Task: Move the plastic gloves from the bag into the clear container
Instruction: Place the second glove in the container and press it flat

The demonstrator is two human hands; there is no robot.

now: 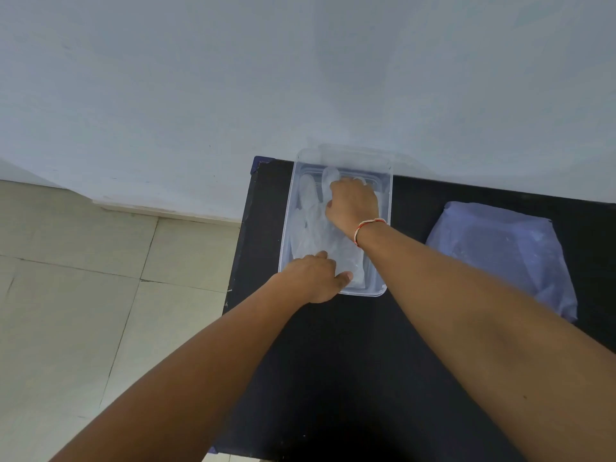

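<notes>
A clear rectangular container [386, 181] stands on the black table near its far left corner. Thin translucent plastic gloves [308, 215] lie flat inside it, fingers pointing to the far end. My right hand [353, 203], with a red and white thread at the wrist, reaches into the container and pinches a glove near its fingers. My left hand [313, 278] rests over the container's near left corner, fingers pressing on the cuff end of the gloves. The translucent bag [506, 258] lies flat on the table to the right.
The black table [333, 361] stands against a pale wall [300, 78]. Its left edge drops to a tiled floor [100, 295]. Open tabletop lies between the container and the bag and in front of both.
</notes>
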